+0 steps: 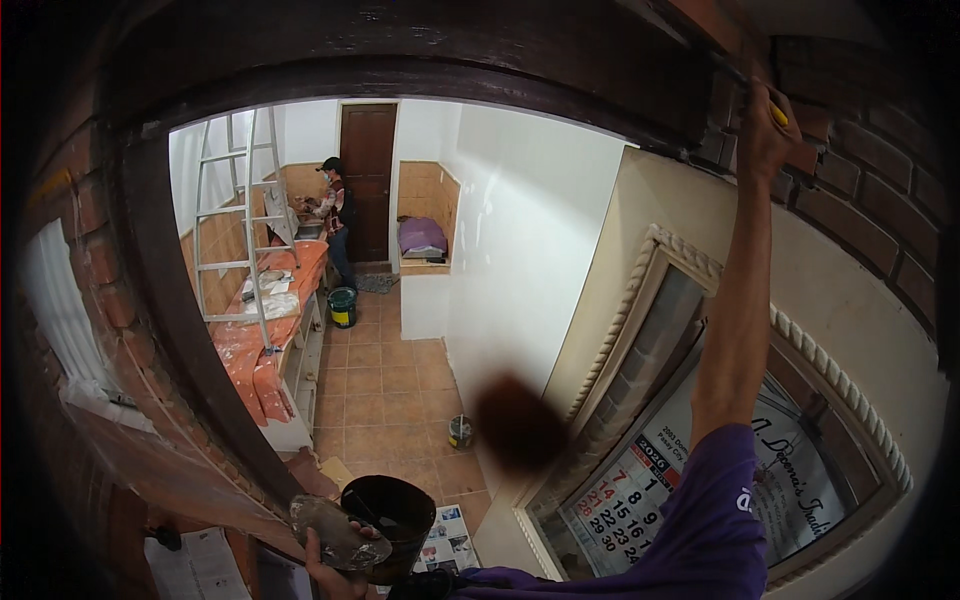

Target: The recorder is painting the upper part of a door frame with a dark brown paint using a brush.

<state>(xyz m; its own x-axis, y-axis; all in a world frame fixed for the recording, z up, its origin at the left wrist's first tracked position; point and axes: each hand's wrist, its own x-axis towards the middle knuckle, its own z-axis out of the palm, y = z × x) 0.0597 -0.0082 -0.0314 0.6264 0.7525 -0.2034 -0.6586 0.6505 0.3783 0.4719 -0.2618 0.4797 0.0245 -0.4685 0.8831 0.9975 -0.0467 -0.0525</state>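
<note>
Bucket (413,547) — dark inside — near left hand (330,577)

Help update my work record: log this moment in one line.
right hand: gripping yellow-handled tool near dark-brown wooden beam | left hand: holding smeared greyish rounded object, kind unclear | beside it: open black round bucket

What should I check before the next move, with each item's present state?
1. Right hand gripping the yellow-handled tool: ok, raised at the upper right.
2. Tool tip touching the dark beam: cannot tell, too dark there.
3. Left hand holding the smeared grey piece: ok, low beside the dark bucket.
4. View unobstructed: not ok, a blurred brown patch hides part of it.
5. Co-worker away from both hands: ok, at the room's far end.
</note>
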